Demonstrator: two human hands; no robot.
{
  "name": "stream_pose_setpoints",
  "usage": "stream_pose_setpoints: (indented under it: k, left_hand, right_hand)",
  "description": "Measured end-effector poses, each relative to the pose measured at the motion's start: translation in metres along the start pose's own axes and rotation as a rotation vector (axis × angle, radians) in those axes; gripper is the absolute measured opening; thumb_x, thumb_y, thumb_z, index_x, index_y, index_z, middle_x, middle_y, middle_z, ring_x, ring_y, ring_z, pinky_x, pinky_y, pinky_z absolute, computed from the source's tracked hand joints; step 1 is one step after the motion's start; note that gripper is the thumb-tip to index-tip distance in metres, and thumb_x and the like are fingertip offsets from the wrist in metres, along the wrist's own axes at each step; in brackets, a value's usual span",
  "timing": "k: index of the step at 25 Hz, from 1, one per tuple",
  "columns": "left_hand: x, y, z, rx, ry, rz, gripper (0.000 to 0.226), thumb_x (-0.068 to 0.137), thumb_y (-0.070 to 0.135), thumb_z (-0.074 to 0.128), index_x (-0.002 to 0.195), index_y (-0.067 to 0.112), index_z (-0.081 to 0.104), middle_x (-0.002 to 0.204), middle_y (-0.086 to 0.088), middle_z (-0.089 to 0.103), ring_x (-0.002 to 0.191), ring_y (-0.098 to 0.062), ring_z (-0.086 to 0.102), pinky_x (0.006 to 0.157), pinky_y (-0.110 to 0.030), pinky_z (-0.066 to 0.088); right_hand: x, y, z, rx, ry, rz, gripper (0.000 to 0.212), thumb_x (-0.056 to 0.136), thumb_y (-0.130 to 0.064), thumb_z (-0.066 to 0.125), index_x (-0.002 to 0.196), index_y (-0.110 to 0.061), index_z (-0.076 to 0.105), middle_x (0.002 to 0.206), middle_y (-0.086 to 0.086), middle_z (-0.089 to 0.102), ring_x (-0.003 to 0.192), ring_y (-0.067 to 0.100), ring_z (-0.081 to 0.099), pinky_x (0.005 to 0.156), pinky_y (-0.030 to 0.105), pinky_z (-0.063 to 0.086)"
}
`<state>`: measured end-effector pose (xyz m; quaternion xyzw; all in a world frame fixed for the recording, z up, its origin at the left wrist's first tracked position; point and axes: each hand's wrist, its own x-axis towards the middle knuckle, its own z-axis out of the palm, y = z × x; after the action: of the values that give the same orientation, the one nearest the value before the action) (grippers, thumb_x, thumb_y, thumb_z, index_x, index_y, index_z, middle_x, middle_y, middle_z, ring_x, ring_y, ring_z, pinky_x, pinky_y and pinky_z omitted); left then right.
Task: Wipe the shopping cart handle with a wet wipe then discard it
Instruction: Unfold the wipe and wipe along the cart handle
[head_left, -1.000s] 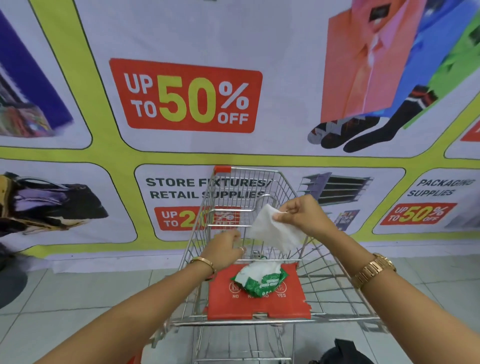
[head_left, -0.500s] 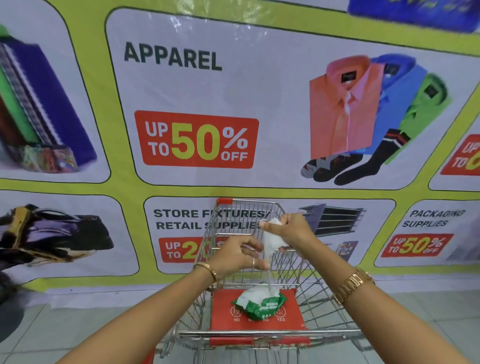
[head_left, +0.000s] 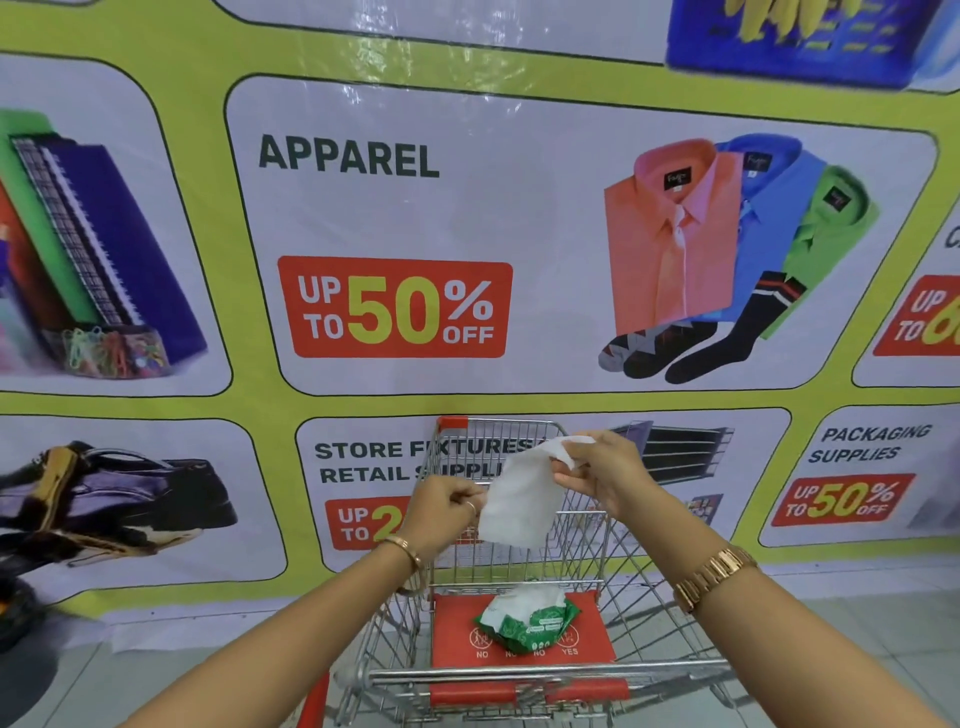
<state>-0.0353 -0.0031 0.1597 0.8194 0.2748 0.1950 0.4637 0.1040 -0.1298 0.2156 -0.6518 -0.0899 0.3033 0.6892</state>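
Note:
A white wet wipe (head_left: 522, 493) is spread out between both hands above the shopping cart (head_left: 639, 587). My right hand (head_left: 597, 475) pinches its upper corner, and my left hand (head_left: 447, 509) pinches its lower left edge. The cart's handle (head_left: 524, 693), a metal bar with red grips, runs across the bottom of the view, below my forearms. A green and white wipe packet (head_left: 527, 621) lies on the red child-seat flap (head_left: 452, 634) inside the cart, with a wipe sticking out of its top.
A large printed sale banner (head_left: 395, 306) fills the wall right behind the cart. Pale floor tiles (head_left: 857, 639) show on both sides. A dark object (head_left: 21, 623) sits at the far left on the floor.
The wipe went from bunched between my hands to unfolded and stretched out. Both hands rose slightly above the cart, and the view tilted upward to the banner.

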Motion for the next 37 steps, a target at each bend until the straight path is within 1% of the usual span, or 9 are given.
stream_pose_setpoints:
  k: [3, 7, 12, 14, 17, 21, 24, 32, 37]
  left_hand:
    - [0.003, 0.006, -0.008, -0.161, -0.005, -0.051, 0.015, 0.087, 0.004, 0.058, 0.093, -0.005, 0.069, 0.064, 0.003, 0.06, 0.054, -0.008, 0.056, 0.05, -0.012, 0.049]
    - [0.0, 0.016, -0.011, -0.231, -0.021, -0.054, 0.017, 0.089, 0.003, 0.054, 0.075, 0.007, 0.063, 0.067, 0.0, 0.059, 0.058, -0.009, 0.055, 0.045, -0.01, 0.046]
    - [0.001, 0.011, -0.014, -0.141, -0.014, -0.018, 0.024, 0.089, 0.007, 0.056, 0.068, 0.018, 0.06, 0.068, -0.005, 0.061, 0.064, -0.018, 0.057, 0.068, -0.036, 0.056]
    - [0.001, 0.011, -0.015, -0.04, -0.049, 0.033, 0.02, 0.088, 0.007, 0.057, 0.071, 0.017, 0.062, 0.074, -0.003, 0.062, 0.069, -0.015, 0.058, 0.067, -0.028, 0.054]
    - [0.0, 0.012, -0.016, 0.105, -0.152, 0.074, 0.009, 0.084, 0.005, 0.061, 0.087, 0.005, 0.069, 0.078, 0.001, 0.063, 0.068, -0.006, 0.055, 0.059, -0.011, 0.045]
    - [0.003, 0.022, -0.016, -0.12, -0.15, 0.013, 0.02, 0.087, 0.013, 0.058, 0.105, 0.011, 0.067, 0.089, 0.005, 0.066, 0.084, -0.016, 0.059, 0.073, -0.023, 0.05]
    - [0.008, 0.035, -0.017, -0.283, -0.106, -0.007, 0.026, 0.087, 0.031, 0.058, 0.098, 0.011, 0.071, 0.1, -0.004, 0.068, 0.096, -0.018, 0.061, 0.089, -0.037, 0.049]
    - [0.021, 0.034, -0.02, -0.111, -0.135, 0.027, 0.018, 0.082, -0.006, 0.057, 0.093, -0.006, 0.072, 0.08, -0.004, 0.065, 0.045, 0.002, 0.046, 0.042, -0.004, 0.035]
    - [0.027, 0.02, -0.04, -0.06, -0.03, 0.049, 0.011, 0.081, 0.001, 0.063, 0.085, 0.0, 0.073, 0.078, -0.003, 0.067, 0.075, -0.015, 0.059, 0.067, -0.021, 0.052]
  right_hand:
    - [-0.006, -0.006, -0.001, 0.049, -0.034, 0.045, 0.035, 0.087, 0.011, 0.049, 0.122, 0.012, 0.046, 0.115, 0.032, 0.054, 0.069, 0.025, 0.059, 0.038, 0.023, 0.055]
    - [-0.012, -0.009, 0.0, 0.048, -0.044, 0.04, 0.034, 0.084, 0.008, 0.057, 0.116, 0.013, 0.049, 0.105, 0.025, 0.058, 0.07, 0.021, 0.058, 0.037, 0.021, 0.054]
    - [-0.006, -0.01, -0.001, 0.085, 0.155, 0.017, 0.033, 0.078, -0.012, 0.071, 0.103, 0.001, 0.055, 0.061, 0.009, 0.052, 0.029, 0.006, 0.045, 0.028, 0.014, 0.042]
    - [-0.006, -0.008, -0.001, 0.054, 0.204, -0.003, 0.031, 0.076, -0.018, 0.073, 0.096, -0.001, 0.057, 0.055, 0.007, 0.049, 0.023, 0.004, 0.038, 0.027, 0.013, 0.039]
    - [-0.012, -0.008, 0.001, 0.031, 0.101, -0.041, 0.017, 0.086, -0.012, 0.062, 0.097, -0.002, 0.053, 0.061, 0.008, 0.048, 0.036, 0.01, 0.044, 0.03, 0.015, 0.043]
    - [-0.021, -0.014, 0.013, -0.103, -0.058, -0.065, 0.021, 0.092, 0.006, 0.038, 0.11, -0.001, 0.047, 0.073, 0.012, 0.049, 0.055, 0.019, 0.047, 0.036, 0.02, 0.049]
    - [-0.023, -0.012, 0.02, -0.301, -0.045, -0.113, 0.034, 0.089, 0.006, 0.043, 0.122, -0.005, 0.038, 0.085, 0.011, 0.05, 0.057, 0.02, 0.052, 0.037, 0.02, 0.051]
    - [-0.022, 0.002, 0.034, -0.618, -0.034, -0.254, 0.044, 0.085, 0.004, 0.055, 0.124, -0.005, 0.037, 0.076, 0.01, 0.057, 0.053, 0.018, 0.054, 0.056, 0.028, 0.051]
    - [-0.026, 0.006, 0.015, -0.897, 0.093, -0.421, 0.039, 0.081, 0.001, 0.062, 0.116, -0.01, 0.051, 0.089, 0.021, 0.068, 0.064, 0.023, 0.059, 0.069, 0.04, 0.055]
